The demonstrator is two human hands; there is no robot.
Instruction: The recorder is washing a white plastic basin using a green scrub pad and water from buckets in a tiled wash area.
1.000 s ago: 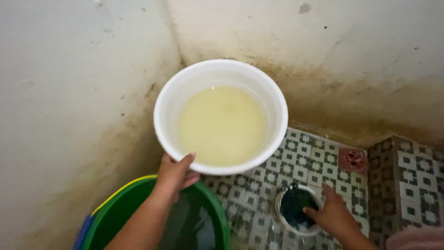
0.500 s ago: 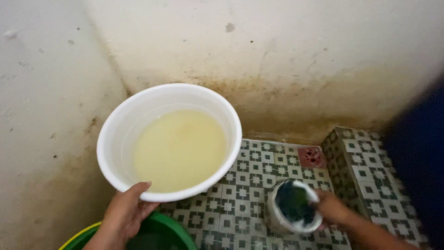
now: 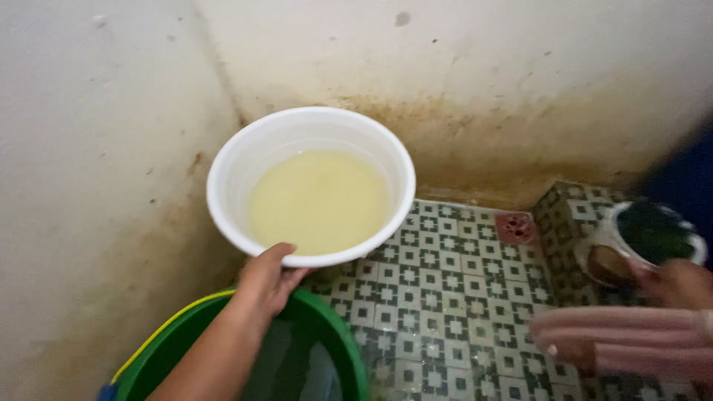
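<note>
Left hand [image 3: 269, 278] grip clamps the white basin [image 3: 311, 186] rim — right hand [image 3: 672, 282] grips a small pot [image 3: 653, 238].

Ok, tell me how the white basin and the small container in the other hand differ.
The white basin is wide and shallow; the small container is much narrower. The basin holds pale yellowish liquid, the container something dark green. The left hand holds the basin out level over the tiled floor; the right hand holds the blurred container tilted. Both have white rims.
</note>
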